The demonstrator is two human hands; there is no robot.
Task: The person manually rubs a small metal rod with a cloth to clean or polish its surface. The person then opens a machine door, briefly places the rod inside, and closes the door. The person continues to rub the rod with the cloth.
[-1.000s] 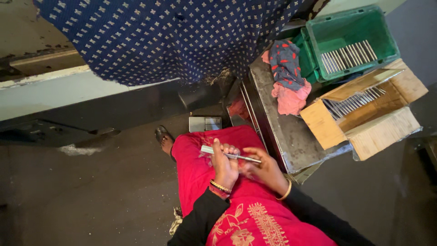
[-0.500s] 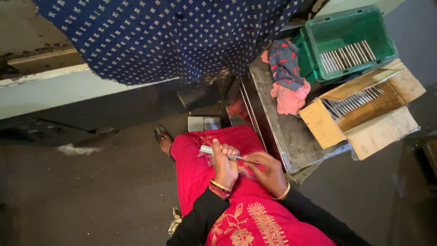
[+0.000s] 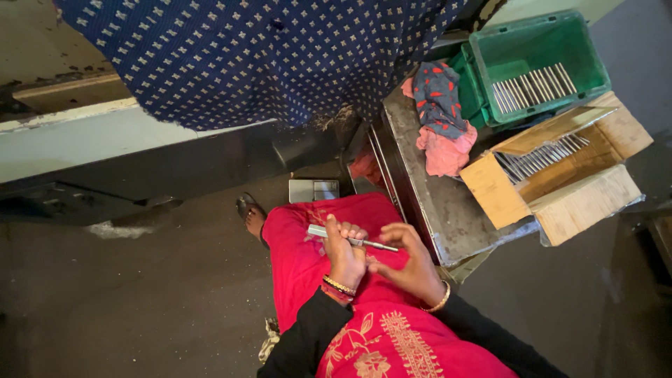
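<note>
Fingers (image 3: 348,232) of the left hand (image 3: 344,255) are curled tight round a thin metal rod (image 3: 353,241), clamped near its lighter, thicker end, which pokes out to the left of the knuckles. Rod lies roughly level over the red lap (image 3: 308,259), prob. so both hands can work it close to the body. Right hand (image 3: 406,262) sits just right of those fingers, its own fingers loosely bent w/ tips at the rod's dark end; can't tell if they pinch it or only steady it.

Up and right of the fingers: a grey metal counter (image 3: 437,203) w/ a bunched rag (image 3: 439,112), blue and pink, on its far part. Further right, a cardboard box (image 3: 560,185) and a green crate (image 3: 535,59), each holding a row of similar rods, within arm's reach of the right hand.

Hard to make out: what the thicker end of the rod is, and the small grey box (image 3: 313,190) on the floor above the fingers. 1 sandalled foot (image 3: 252,218) shows left of the fingers; the other is hidden. Dotted blue cloth (image 3: 266,56) covers whatever is behind it.
</note>
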